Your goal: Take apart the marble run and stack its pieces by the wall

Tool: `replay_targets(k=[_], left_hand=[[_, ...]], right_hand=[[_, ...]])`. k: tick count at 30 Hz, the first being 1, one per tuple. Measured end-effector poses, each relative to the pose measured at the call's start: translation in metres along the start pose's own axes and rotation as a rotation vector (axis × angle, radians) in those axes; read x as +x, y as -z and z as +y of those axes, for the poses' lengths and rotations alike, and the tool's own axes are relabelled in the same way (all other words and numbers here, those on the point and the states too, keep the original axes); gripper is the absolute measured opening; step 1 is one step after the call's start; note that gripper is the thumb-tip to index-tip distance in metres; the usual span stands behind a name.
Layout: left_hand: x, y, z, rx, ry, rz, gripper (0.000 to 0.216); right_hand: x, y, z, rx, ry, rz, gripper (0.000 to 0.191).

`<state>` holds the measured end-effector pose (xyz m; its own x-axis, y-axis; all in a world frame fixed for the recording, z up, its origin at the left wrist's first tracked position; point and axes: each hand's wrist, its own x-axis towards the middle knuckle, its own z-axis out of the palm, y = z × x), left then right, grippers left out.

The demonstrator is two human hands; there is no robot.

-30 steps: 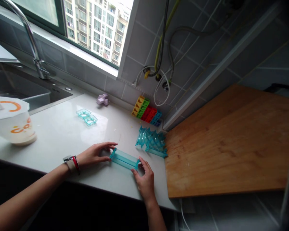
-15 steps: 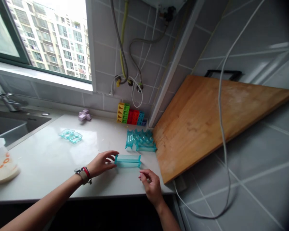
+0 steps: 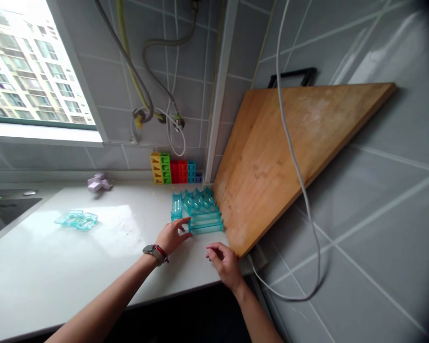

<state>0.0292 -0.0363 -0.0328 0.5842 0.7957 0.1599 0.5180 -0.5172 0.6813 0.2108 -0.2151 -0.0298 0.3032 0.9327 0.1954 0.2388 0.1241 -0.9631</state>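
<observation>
Left hand (image 3: 173, 237): part-open, pinching trough (image 3: 206, 228) at 9 o'clock.
Right hand (image 3: 224, 262): curled, seemingly empty, trough's 5 o'clock.
Trough: likely being aligned; next calls for gentle release.

No words, numbers or signs can be read. Tiny marks (image 3: 10, 205) on the sink rim (image 3: 3, 195) are too small to make out.

Lit brightly through the window (image 3: 32, 71) at ten o'clock; glaring off the countertop (image 3: 117, 224) at eight; vignetted at two.
</observation>
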Motion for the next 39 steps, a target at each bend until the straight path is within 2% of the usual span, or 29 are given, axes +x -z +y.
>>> replay_targets(k=[10,26,30,33,35,39], left_hand=[[0.004,-0.005,0.0,0.001,-0.08,0.017,0.05],[0.008,-0.005,-0.002,-0.072,-0.092,0.043,0.046],[-0.014,0.014,0.001,-0.133,-0.118,0.003,0.054],[-0.046,0.039,-0.007,-0.086,-0.143,-0.064,0.033],[-0.066,0.059,-0.02,0.023,-0.125,-0.066,0.025],[-0.088,0.113,-0.062,0.213,-0.001,0.016,0.028]], right_hand=[[0.001,-0.001,-0.007,-0.036,-0.003,-0.01,0.027],[0.0,-0.004,-0.003,-0.067,-0.02,-0.022,0.025],[-0.001,-0.004,-0.001,-0.083,-0.024,-0.032,0.027],[-0.003,-0.004,0.0,-0.108,-0.023,-0.031,0.032],[-0.003,-0.004,0.001,-0.129,-0.017,-0.041,0.035],[-0.005,-0.006,0.007,-0.16,-0.027,-0.067,0.035]])
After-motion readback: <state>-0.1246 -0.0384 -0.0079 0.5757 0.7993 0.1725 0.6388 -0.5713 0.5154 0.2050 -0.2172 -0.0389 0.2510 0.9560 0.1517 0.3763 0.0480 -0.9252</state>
